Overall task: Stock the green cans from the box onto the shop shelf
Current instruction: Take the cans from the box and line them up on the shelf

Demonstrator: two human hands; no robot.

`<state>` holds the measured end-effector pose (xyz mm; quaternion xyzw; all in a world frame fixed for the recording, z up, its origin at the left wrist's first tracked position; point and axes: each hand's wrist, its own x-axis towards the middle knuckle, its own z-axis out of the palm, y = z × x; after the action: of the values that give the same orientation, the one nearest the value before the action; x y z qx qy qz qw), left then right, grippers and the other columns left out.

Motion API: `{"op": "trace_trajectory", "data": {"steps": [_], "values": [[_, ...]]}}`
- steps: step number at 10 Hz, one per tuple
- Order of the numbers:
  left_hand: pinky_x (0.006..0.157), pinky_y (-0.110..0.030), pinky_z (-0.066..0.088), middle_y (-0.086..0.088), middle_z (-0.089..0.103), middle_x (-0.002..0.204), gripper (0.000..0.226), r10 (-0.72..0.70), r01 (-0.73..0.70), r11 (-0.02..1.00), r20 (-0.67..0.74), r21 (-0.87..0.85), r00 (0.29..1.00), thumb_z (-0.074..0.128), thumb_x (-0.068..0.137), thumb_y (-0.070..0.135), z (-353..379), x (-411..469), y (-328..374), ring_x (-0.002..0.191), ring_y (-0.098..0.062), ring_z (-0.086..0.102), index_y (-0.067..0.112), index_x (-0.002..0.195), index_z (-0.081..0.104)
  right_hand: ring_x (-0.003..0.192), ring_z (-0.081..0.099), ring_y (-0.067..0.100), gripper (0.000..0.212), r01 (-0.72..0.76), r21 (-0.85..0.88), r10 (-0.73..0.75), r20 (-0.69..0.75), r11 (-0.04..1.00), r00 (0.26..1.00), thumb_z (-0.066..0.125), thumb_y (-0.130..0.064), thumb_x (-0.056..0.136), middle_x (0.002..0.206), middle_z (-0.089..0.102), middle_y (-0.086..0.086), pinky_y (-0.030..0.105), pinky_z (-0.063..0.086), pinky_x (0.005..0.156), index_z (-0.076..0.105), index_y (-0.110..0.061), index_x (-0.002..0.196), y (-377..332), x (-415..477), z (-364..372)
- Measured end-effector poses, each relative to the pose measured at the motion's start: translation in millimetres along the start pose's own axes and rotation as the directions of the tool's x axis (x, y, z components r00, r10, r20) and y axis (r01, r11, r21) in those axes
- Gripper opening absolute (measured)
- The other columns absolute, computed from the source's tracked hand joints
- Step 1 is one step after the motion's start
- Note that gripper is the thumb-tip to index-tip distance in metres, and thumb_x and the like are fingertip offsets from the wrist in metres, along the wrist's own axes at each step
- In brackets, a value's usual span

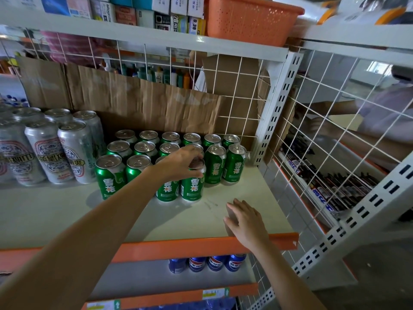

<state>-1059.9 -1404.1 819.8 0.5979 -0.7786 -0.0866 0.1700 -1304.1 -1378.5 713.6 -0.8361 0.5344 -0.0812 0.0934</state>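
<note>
Several green cans stand in rows on the white shelf. My left hand reaches over the front row and grips the top of a green can standing upright on the shelf, fingers curled round its rim. Another green can stands right beside it, partly hidden by my forearm. My right hand rests flat near the shelf's orange front edge, fingers straight, holding nothing. The box is out of view.
Tall silver cans stand to the left of the green ones. Brown cardboard lines the wire back. A white upright post bounds the shelf on the right. Blue cans sit on the shelf below. An orange basket sits above.
</note>
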Motion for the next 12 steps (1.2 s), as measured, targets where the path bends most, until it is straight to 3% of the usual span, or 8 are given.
{"op": "trace_trajectory", "data": {"steps": [3,5,7,9,12], "values": [[0.103,-0.037,0.037,-0.004,0.041,0.141,0.067,-0.021,0.02,0.999,0.03,0.042,0.999,0.069,0.08,0.041,-3.7,-3.9,1.7,0.127,-0.023,0.041,0.017,0.137,0.042,0.144,0.017,0.018,0.053,-0.01,-0.02,0.01,-0.001,1.0,1.0,0.038,-0.045,0.097,0.155,0.023,-0.001,0.037,0.017,0.115,0.03,-0.025,0.145,-3.5,-0.2,-3.3],[0.112,-0.04,0.025,-0.004,0.034,0.147,0.072,-0.033,0.04,0.996,-0.084,0.077,0.996,0.06,0.083,0.05,-12.3,-27.8,-0.3,0.135,-0.024,0.032,0.024,0.143,0.031,0.142,0.024,0.021,0.06,-0.03,-0.102,0.025,-0.053,0.994,0.998,0.041,-0.048,0.095,0.154,0.025,0.003,0.041,0.024,0.114,0.025,-0.022,0.147,-12.2,5.4,-12.4],[0.115,-0.039,0.012,-0.005,0.025,0.153,0.072,-0.063,0.088,0.986,-0.178,0.138,0.982,0.056,0.088,0.047,-13.8,-66.2,-11.8,0.14,-0.024,0.021,0.02,0.146,0.025,0.139,0.03,0.026,0.063,-0.05,-0.111,0.037,-0.112,0.993,0.993,0.045,-0.046,0.094,0.151,0.03,0.008,0.049,0.029,0.111,0.024,-0.018,0.147,-34.7,11.9,-25.7],[0.116,-0.042,0.006,-0.008,0.022,0.154,0.072,-0.074,0.121,0.971,-0.219,0.208,0.973,0.053,0.089,0.047,-5.9,-103.1,-26.2,0.143,-0.026,0.015,0.02,0.147,0.022,0.142,0.02,0.028,0.068,-0.098,-0.155,0.087,-0.079,0.983,0.993,0.044,-0.047,0.094,0.154,0.023,0.008,0.051,0.022,0.114,0.015,-0.021,0.149,-50.4,7.6,-33.0],[0.118,-0.048,0.004,-0.006,0.013,0.157,0.077,-0.165,0.2,0.948,-0.156,0.246,0.974,0.052,0.089,0.049,10.8,-156.0,-15.0,0.144,-0.025,0.011,0.019,0.149,0.013,0.144,0.012,0.031,0.067,-0.036,-0.179,0.027,-0.053,0.983,0.998,0.042,-0.044,0.095,0.157,0.012,0.009,0.052,0.014,0.115,0.012,-0.021,0.15,-71.6,-23.3,-40.4]]}}
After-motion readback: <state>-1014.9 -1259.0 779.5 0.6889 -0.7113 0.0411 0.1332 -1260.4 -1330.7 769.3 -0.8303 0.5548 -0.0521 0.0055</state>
